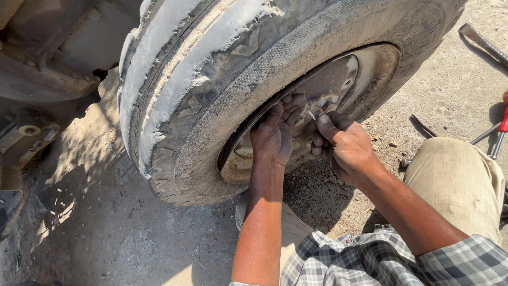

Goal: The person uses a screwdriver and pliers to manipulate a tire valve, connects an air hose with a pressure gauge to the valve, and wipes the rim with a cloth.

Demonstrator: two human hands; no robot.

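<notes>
The left hand (pixel 272 139) rests on the dusty wheel rim (pixel 338 79), fingers curled over the rim edge just beside the small metal pin (pixel 311 114). The right hand (pixel 346 148) pinches that pin between thumb and fingers, clamped on it. The pin lies at the lower part of the rim; its long axis runs diagonally, free end pointing up and left. The rim sits inside a large worn tyre (pixel 211 79), which stands tilted on sandy ground (pixel 132 233) in strong sunlight. Metal tools (pixel 492 135) lie on the ground at the right edge, near the person's knee (pixel 460 180).
</notes>
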